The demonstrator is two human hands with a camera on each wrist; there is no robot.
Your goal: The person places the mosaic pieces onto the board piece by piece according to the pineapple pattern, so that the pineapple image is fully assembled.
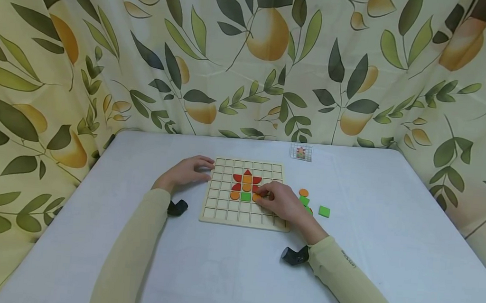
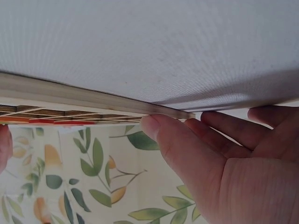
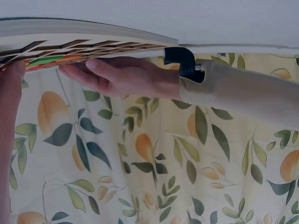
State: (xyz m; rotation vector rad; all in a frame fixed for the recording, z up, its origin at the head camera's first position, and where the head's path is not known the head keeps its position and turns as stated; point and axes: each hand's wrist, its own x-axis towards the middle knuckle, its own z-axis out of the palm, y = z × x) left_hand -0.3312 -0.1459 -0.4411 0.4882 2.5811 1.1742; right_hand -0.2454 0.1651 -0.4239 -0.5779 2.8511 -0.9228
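A wooden grid board (image 1: 221, 208) lies on the white table (image 1: 233, 274). On it red petals (image 1: 237, 177), orange pieces and a green square (image 1: 245, 197) form a flower. My right hand (image 1: 263, 195) reaches over the board's right side and pinches an orange piece (image 1: 256, 198) beside the green square. My left hand (image 1: 205, 168) rests with relaxed fingers on the board's upper left edge. In the left wrist view the left hand's fingers (image 2: 187, 135) touch the board's rim (image 2: 93, 95). The right wrist view shows the board (image 3: 93, 39) edge-on and the left hand (image 3: 121, 74) against it.
Loose pieces lie right of the board: an orange disc (image 1: 303, 192), a green piece (image 1: 304, 200) and a green square (image 1: 324, 211). A small pattern card (image 1: 301, 152) sits at the table's far edge. A leaf-print curtain (image 1: 251, 52) surrounds the table.
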